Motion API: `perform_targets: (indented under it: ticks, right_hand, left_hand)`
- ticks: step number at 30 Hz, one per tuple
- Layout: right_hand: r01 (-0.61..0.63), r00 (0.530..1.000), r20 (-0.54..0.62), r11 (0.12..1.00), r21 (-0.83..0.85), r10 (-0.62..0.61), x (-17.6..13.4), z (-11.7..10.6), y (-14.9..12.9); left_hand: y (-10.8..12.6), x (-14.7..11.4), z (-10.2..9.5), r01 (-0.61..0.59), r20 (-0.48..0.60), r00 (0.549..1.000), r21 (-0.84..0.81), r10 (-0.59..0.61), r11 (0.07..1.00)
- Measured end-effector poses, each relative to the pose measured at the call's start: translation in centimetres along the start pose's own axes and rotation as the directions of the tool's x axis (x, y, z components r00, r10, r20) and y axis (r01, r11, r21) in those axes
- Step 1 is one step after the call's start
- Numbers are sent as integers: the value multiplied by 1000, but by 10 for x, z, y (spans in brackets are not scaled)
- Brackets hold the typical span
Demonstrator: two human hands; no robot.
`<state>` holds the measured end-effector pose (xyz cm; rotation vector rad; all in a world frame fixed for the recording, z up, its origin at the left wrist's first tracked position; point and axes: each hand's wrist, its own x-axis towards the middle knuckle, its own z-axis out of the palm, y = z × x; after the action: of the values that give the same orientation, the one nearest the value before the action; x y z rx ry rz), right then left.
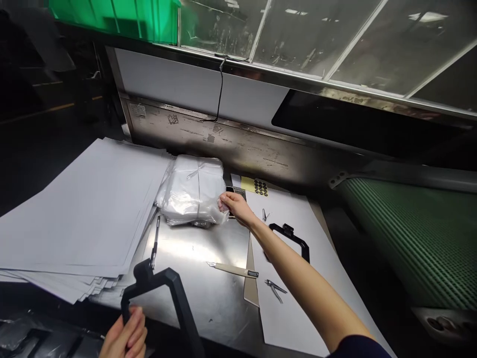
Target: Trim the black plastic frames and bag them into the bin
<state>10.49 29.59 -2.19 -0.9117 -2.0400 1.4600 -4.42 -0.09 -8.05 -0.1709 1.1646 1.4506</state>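
My left hand (126,335), low in the view, has its fingers wrapped round one side of a black angular plastic frame (179,298). Stretched forward, my right hand (233,203) pinches the right edge of a stack of clear plastic bags (192,191) tied with a strip. Between the hands lie a pen (155,241) and a beige craft knife (233,270) on the metal table (208,303). A second black frame (288,231) rests on white sheeting, partly behind my right forearm. Small nippers (276,290) are nearby.
A tall pile of white sheets (82,209) covers the left of the table. A yellow label sheet with black ovals (257,186) lies behind my right hand. On the right runs a green conveyor belt (413,223). A green bin (115,20) stands on the shelf above.
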Motion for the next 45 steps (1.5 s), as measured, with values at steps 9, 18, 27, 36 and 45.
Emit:
perform_targets:
  ticks: [9, 18, 27, 36, 45]
  right_hand:
    - [-166, 978, 182, 896, 412, 97, -107, 71, -30]
    - [-284, 952, 23, 857, 429, 304, -173, 95, -24]
    - [-170, 906, -114, 598, 784, 407, -188, 100, 6]
    - [-91, 885, -148, 476, 875, 441, -183, 80, 2]
    - [-170, 974, -5, 750, 639, 226, -170, 85, -35]
  left_hand:
    - [0, -4, 78, -65, 321, 947, 146, 15, 987]
    - [-15, -12, 86, 11, 281, 952, 370, -123, 929]
    - [-17, -9, 60, -14, 214, 973, 412, -82, 911]
    - [23, -28, 7, -104, 318, 947, 420, -39, 901]
    - [3, -27, 30, -207, 371, 921, 724, -118, 658]
